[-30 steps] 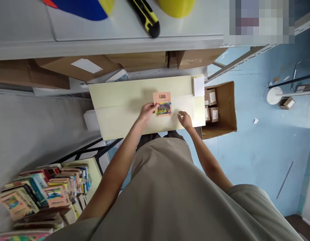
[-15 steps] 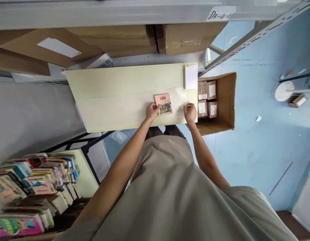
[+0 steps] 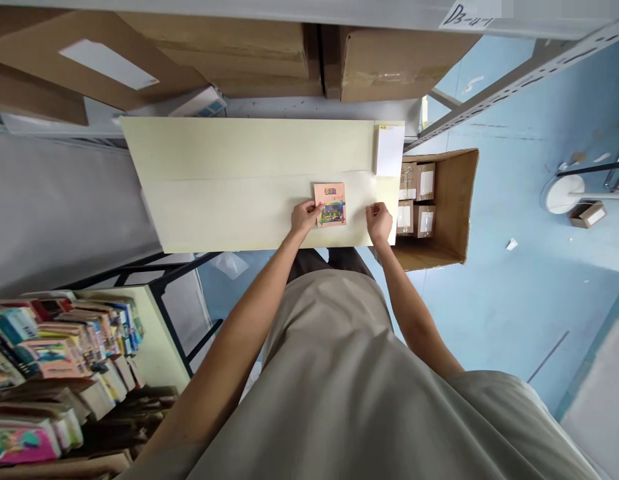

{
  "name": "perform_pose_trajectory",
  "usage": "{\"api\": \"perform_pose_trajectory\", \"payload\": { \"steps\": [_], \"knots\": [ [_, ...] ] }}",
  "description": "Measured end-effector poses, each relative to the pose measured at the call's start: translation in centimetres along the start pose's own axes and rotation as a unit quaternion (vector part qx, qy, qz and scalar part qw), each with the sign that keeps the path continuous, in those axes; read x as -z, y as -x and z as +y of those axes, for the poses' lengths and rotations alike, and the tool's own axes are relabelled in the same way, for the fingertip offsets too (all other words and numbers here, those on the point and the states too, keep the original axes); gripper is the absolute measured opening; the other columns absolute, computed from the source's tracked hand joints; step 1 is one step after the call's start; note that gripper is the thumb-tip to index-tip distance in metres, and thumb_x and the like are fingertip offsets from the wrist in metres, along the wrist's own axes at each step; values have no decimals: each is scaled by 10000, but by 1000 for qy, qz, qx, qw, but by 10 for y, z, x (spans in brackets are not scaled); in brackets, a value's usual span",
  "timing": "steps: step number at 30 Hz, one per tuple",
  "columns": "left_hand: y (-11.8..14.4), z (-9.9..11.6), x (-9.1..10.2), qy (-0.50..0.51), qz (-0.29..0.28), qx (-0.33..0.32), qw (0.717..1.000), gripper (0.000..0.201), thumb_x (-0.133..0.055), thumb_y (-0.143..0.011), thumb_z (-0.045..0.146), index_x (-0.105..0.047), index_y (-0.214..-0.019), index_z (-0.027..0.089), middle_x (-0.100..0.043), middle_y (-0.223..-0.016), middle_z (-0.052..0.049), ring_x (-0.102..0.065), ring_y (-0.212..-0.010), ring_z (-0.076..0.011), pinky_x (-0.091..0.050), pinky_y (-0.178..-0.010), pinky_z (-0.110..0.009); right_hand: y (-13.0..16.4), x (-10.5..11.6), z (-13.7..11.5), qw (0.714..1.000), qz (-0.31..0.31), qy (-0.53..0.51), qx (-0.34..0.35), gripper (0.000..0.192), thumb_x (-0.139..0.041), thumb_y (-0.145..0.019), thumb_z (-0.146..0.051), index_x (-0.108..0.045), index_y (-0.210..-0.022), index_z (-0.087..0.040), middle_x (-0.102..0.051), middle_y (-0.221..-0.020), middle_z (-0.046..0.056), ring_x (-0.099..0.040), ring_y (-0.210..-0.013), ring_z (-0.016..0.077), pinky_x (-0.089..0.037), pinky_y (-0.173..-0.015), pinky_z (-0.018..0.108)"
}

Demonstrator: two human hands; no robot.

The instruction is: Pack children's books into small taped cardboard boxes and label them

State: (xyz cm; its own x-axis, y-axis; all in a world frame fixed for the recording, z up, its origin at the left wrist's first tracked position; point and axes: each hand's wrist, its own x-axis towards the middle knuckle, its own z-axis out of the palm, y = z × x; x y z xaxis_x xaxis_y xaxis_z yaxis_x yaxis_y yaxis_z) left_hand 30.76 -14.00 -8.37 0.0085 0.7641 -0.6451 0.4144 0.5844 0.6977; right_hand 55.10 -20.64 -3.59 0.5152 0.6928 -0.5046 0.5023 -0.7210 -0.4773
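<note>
A small pink book (image 3: 331, 203) with a colourful picture on its cover lies on a pale cream table (image 3: 229, 187). My left hand (image 3: 303, 217) grips the book's left edge with its fingers. A little to the right, my right hand (image 3: 379, 223) rests with curled fingers on a translucent sheet or bag (image 3: 362, 200) that lies flat on the table; whether it pinches the sheet is hard to tell. A white pad of labels (image 3: 390, 149) sits at the table's far right corner.
An open cardboard box (image 3: 452, 207) with several small wrapped packages stands on the blue floor to the right. Brown cartons (image 3: 269, 53) fill the shelf behind the table. A cart stacked with several books (image 3: 54, 360) is at lower left.
The view has tilted down, so the upper shelf with the knife and coloured objects is out of frame. My right hand has moved onto the sheet near the table's edge. The left hand keeps the book.
</note>
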Motion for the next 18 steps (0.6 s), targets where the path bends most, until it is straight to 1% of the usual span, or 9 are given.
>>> {"api": "perform_pose_trajectory", "payload": {
  "steps": [3, 6, 8, 10, 12, 15, 16, 17, 18],
  "knots": [
    [0, 1, 0, -17, 2, 4, 1000, 261, -863, -896, 458, -817, -932, 203, -857, -940, -67, -797, -937, -265, -557, -823, -309, 11, 2, -8, 999, 2, 12, 45, 167, -581, -1130, -386, -638, -1056, -248, -848, -1124, 139, -792, -994, 292, -567, -904, 390],
    [2, 3, -2, -32, 23, 11, 999, 188, -856, -909, 382, -790, -947, 210, -866, -984, -74, -814, -961, -267, -566, -847, -318, 26, 2, -22, 996, 8, 24, 89, 201, -570, -1153, -411, -630, -1043, -254, -837, -1081, 116, -783, -963, 277, -554, -878, 371],
    [4, 5, -4, -41, 31, 4, 999, 135, -831, -934, 336, -771, -956, 218, -868, -1003, -74, -819, -971, -262, -577, -875, -324, 34, -3, -35, 991, -5, 30, 128, 227, -558, -1173, -424, -634, -1043, -253, -825, -1080, 99, -775, -934, 255, -543, -851, 348],
    [8, 6, -4, -53, 35, -8, 998, 83, -791, -974, 303, -764, -981, 224, -870, -1028, -74, -819, -983, -257, -588, -915, -334, 40, -13, -50, 984, -33, 44, 170, 233, -555, -1185, -410, -651, -1049, -248, -813, -1128, 88, -764, -899, 227, -533, -827, 328],
    [12, 6, -3, -62, 47, -14, 997, 61, -764, -998, 262, -765, -1048, 227, -871, -1066, -76, -819, -1006, -254, -595, -955, -343, 43, -27, -63, 976, -61, 73, 195, 212, -567, -1184, -372, -677, -1059, -240, -803, -1197, 90, -753, -871, 210, -529, -816, 322],
    [17, 5, 2, -66, 65, -25, 995, 152, -716, -1042, 229, -753, -1189, 240, -867, -1124, -73, -816, -1028, -244, -597, -976, -344, 41, -50, -77, 968, -100, 120, 196, 184, -590, -1171, -321, -714, -1068, -233, -810, -1198, 97, -759, -908, 232, -540, -834, 331],
    [19, 6, 3, -70, 66, -33, 995, 136, -693, -1069, 249, -753, -1191, 242, -864, -1141, -78, -814, -1035, -244, -597, -978, -345, 39, -57, -79, 966, -113, 128, 192, 185, -590, -1170, -312, -724, -1072, -232, -819, -1183, 99, -764, -937, 244, -546, -849, 336],
    [20, 7, 4, -77, 63, -43, 994, 115, -676, -1095, 286, -761, -1158, 240, -862, -1153, -88, -812, -1045, -248, -596, -983, -349, 38, -63, -79, 965, -125, 131, 187, 190, -586, -1171, -307, -733, -1077, -232, -828, -1172, 101, -768, -961, 254, -552, -865, 342],
    [20, 8, 4, -87, 58, -53, 993, 137, -673, -1111, 330, -772, -1100, 236, -860, -1156, -99, -809, -1060, -257, -594, -991, -354, 36, -68, -79, 966, -131, 132, 181, 202, -575, -1174, -304, -741, -1085, -231, -838, -1173, 104, -770, -976, 261, -559, -881, 349]
  ]
}}
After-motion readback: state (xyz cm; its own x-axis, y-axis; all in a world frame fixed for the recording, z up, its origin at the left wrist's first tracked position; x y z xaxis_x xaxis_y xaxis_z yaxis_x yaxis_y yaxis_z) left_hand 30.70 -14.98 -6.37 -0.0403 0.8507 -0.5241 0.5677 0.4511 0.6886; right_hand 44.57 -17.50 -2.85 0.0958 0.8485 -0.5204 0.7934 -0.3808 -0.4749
